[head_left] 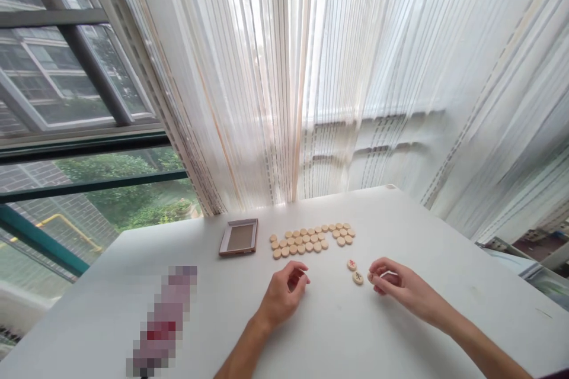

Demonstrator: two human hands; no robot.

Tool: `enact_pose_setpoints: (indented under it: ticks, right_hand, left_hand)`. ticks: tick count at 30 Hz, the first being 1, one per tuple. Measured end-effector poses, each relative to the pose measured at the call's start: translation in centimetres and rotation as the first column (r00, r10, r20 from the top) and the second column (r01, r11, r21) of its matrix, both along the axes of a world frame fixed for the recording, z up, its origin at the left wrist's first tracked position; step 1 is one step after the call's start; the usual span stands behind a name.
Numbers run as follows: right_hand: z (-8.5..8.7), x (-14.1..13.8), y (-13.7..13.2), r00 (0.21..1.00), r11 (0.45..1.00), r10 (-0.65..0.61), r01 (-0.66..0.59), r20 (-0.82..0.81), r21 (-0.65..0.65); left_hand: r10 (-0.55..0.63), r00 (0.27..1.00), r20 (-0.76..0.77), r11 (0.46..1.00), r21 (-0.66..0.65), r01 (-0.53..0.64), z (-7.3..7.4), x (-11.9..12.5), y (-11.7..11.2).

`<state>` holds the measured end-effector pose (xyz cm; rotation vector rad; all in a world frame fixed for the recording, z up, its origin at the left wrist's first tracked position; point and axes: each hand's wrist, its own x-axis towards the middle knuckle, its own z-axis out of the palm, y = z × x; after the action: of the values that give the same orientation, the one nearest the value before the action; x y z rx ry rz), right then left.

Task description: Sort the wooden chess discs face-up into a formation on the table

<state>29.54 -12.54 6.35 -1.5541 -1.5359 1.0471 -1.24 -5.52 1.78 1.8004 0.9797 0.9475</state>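
My right hand (393,284) pinches a round wooden Chinese chess piece (370,276) between thumb and fingers, at the right of the table's middle. Just left of it lie two face-up pieces, one with a red character (351,265) and one with a dark character (358,277). My left hand (287,290) rests on the table with fingers loosely curled, thumb apart from them, and nothing visible in it. Beyond both hands, several plain-topped chess pieces (301,240) lie in uneven rows, with a smaller cluster (341,241) at their right end.
A shallow open box (240,237) with a brown rim sits left of the rows. A pixelated pinkish object (162,323) lies at the left of the white table (329,337). Sheer striped curtains (284,100) hang behind the far edge, beside a window at left.
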Motion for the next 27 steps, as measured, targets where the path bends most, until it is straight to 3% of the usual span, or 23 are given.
enact_pose_setpoints:
  ticks: [3, 14, 19, 27]
  right_hand:
    - [-1.0, -0.6, -0.4, 0.999, 0.996, 0.053, -0.052, 0.010, -0.069]
    - [-2.2, -2.2, 0.4, 0.990, 0.997, 0.006, 0.004, 0.143, -0.071]
    - [-2.7, -2.4, 0.3, 0.957, 0.997, -0.082, 0.074, 0.279, 0.038]
    - [-4.3, -2.1, -0.7, 0.951, 0.984, -0.139, 0.101, 0.277, 0.148]
  left_hand:
    - [-0.001, 1.000, 0.005, 1.000, 0.007, 0.001, 0.0, 0.0, 0.0]
    - [0.009, 1.000, -0.001, 1.000, -0.008, -0.009, 0.2, -0.2, -0.1]
    - [-0.008, 1.000, -0.019, 1.000, -0.004, 0.008, 0.4, -0.3, -0.1]
    - [-0.023, 0.999, -0.023, 1.000, -0.011, 0.023, 0.5, -0.4, -0.1]
